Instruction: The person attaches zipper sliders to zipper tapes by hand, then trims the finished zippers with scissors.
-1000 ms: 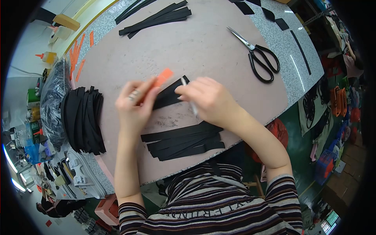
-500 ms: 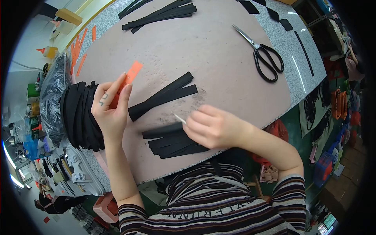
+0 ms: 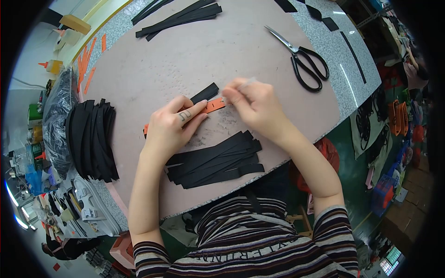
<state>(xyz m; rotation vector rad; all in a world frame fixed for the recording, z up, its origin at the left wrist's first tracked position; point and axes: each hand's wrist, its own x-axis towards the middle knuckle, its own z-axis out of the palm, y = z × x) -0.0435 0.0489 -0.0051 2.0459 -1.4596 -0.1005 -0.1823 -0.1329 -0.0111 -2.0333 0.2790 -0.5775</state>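
Note:
My left hand (image 3: 174,121) presses an orange strip (image 3: 214,106) with dark marks down onto black strips (image 3: 205,94) on the mat. The orange strip runs under its fingers, and one end shows at the left of the hand. My right hand (image 3: 254,103) is closed at the right end of the orange strip, its fingertips pinched round a thin pale tool, mostly hidden. Below both hands lies a fanned pile of black strips (image 3: 213,160). A thick bundle of black strips (image 3: 92,140) stands to the left.
Black-handled scissors (image 3: 299,58) lie open at the right of the mat (image 3: 241,41). More black strips (image 3: 181,19) are at the far edge. Orange strips (image 3: 88,60), a plastic bag (image 3: 60,120) and a yellow glue bottle (image 3: 53,66) are at the left.
My left hand has moved right and down with the orange strip, laying it over the black strips. My right hand has moved up and right to the strip's end. The view has shifted slightly.

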